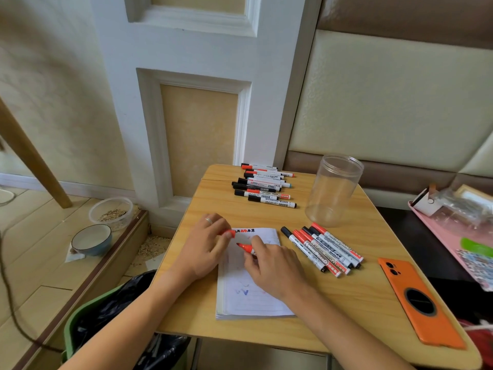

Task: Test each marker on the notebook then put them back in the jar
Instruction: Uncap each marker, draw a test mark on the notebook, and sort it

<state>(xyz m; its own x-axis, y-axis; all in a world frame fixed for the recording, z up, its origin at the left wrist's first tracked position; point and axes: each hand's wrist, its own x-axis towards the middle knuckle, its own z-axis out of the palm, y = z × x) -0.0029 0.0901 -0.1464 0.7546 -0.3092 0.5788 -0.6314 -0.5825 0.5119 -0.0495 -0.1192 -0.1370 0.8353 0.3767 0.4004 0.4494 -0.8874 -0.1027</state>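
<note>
Notebook [250,284] is our landmark. Above its upper half, our right hand [274,268] pinches the uncapped red marker [246,248]; left hand [204,247] apparently grips its cap [230,233]. Jar [333,190] stands empty, beyond-right. Risk: pressing hard bleeds ink through.

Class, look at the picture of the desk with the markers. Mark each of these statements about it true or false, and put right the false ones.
1. The jar holds markers. False: it is empty.
2. The right hand holds an uncapped red marker over the notebook. True.
3. The left hand holds a black cap. False: the cap is red.
4. Markers lie in two groups on the table. True.
5. The orange phone lies on the notebook. False: it lies on the table, apart from it, at the right edge.
</note>
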